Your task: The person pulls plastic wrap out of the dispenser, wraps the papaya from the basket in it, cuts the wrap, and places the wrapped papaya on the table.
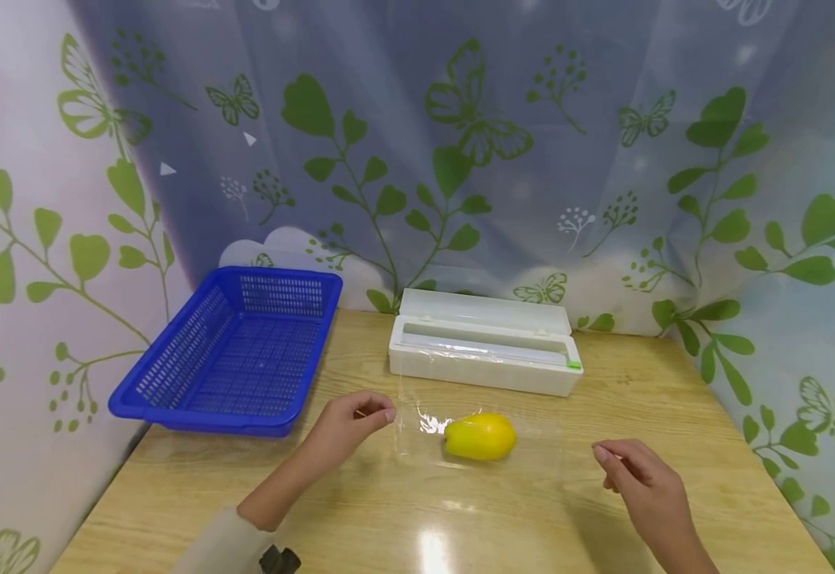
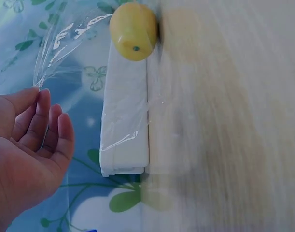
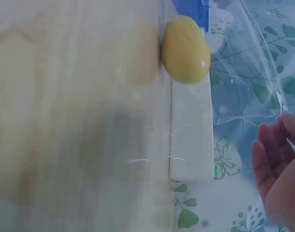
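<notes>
Plastic film (image 1: 428,422), clear and glossy, spans the middle of the table (image 1: 360,518) between two hands, with a yellow fruit (image 1: 480,436) within its spread; whether the sheet passes over or under the fruit I cannot tell. The left hand (image 1: 346,426) pinches one end between thumb and forefinger, other fingers loosely bent; the right hand (image 1: 640,486) pinches the opposite end the same way, its remaining fingers half curled. Such film should be nearly weightless, limp and clingy, apt to crease or stick to itself, so the corners look the surest hold, kept evenly taut. The fruit seems firm and modestly heavy, its smooth skin likely slippery and its round belly ready to roll; cupping the broad middle would suit it. Just beyond, toward the table's far edge, stands a white box (image 1: 485,375), lid raised, a green piece (image 1: 574,365) at its right end. A blue basket (image 1: 202,419) occupies the far left corner, well apart from the fruit. Bare wood stretches nearside of the fruit and out toward the right edge, giving sideways room, whereas the box and the patterned curtain (image 1: 389,119) behind it limit reach at the far edge.
</notes>
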Motion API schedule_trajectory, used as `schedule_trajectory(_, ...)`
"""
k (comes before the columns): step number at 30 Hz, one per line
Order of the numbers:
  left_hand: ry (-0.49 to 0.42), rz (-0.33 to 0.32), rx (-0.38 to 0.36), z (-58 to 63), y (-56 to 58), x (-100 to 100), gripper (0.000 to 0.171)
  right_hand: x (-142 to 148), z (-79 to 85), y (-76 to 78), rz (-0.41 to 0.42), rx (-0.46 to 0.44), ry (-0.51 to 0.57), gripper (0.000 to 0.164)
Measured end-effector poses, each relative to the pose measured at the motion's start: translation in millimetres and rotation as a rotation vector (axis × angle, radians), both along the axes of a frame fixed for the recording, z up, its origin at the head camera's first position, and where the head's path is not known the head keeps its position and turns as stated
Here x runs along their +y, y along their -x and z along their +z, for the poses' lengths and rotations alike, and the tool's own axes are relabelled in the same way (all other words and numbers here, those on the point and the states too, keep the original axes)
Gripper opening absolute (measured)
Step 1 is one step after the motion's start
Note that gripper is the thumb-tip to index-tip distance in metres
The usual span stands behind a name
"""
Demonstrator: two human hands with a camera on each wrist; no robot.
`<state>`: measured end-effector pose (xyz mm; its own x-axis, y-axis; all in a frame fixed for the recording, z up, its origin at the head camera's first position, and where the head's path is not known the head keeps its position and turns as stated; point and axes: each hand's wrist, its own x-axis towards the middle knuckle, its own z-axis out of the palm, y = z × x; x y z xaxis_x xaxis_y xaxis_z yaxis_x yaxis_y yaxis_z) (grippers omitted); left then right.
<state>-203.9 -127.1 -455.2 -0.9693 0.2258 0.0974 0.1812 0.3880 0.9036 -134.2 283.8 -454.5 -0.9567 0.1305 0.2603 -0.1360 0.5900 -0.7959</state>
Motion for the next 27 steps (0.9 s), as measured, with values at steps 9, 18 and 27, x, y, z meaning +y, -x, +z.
schedule_trajectory(9, -0.082, 0.017, -0.012, -0.5, 33.7, 6.1, 0.015, 1.1, 7.0, 25.0, 0.031, -0.049, -0.005, 0.031)
schedule_trajectory(18, -0.13, 0.051, -0.002, -6.4, 62.0, 15.9, 0.014, 0.5, 0.9, 56.0, 0.05, -0.123, 0.065, 0.044)
schedule_trajectory(27, -0.183, 0.062, -0.024, -21.9, 87.7, 24.3, 0.011, 2.7, -8.1, 80.8, 0.054, -0.166, 0.126, 0.049)
